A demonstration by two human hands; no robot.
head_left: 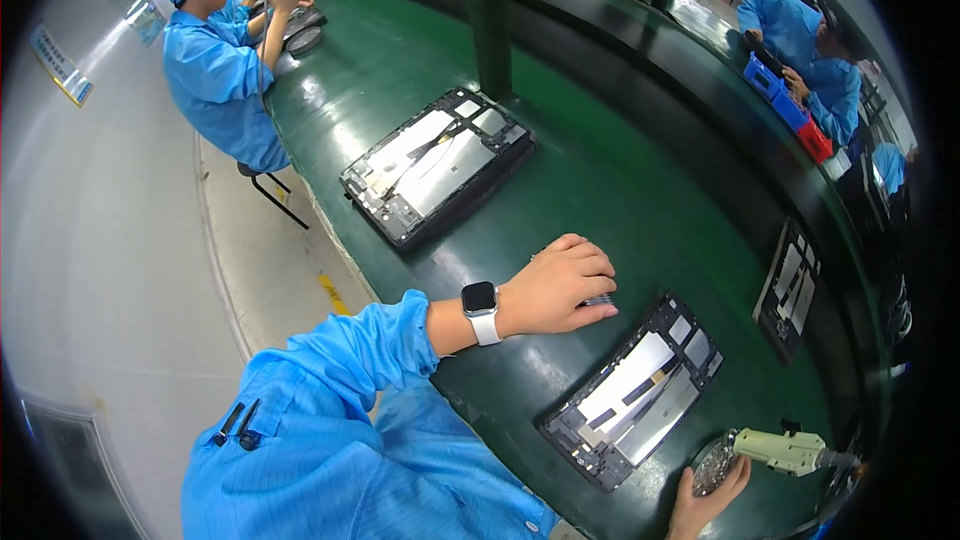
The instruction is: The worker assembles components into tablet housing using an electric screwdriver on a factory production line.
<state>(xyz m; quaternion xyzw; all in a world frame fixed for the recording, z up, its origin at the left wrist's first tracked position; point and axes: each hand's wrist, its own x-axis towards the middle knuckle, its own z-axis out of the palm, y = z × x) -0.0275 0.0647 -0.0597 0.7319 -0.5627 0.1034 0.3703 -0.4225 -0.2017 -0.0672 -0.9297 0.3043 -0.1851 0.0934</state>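
Note:
My left hand (562, 285), with a white-strapped watch at its wrist, is closed palm down over something on the bench. Only a small greyish edge of that thing shows under the fingers. My right hand (708, 508) is curled round the near side of a round dish (712, 464) of small metal pieces, which look like screws. A pale green electric screwdriver (782, 451) lies on its side, its tip end at the dish's rim. Between my hands lies an opened tablet (640, 395), its silver inner panels facing up.
Farther left is a stack of opened tablets (440, 168); another opened tablet (790, 290) leans at the right. A green post (487, 20) rises from the green bench (340, 110). Co-workers in blue sit at the far left (215, 70) and across (800, 40), near blue and red bins (785, 100).

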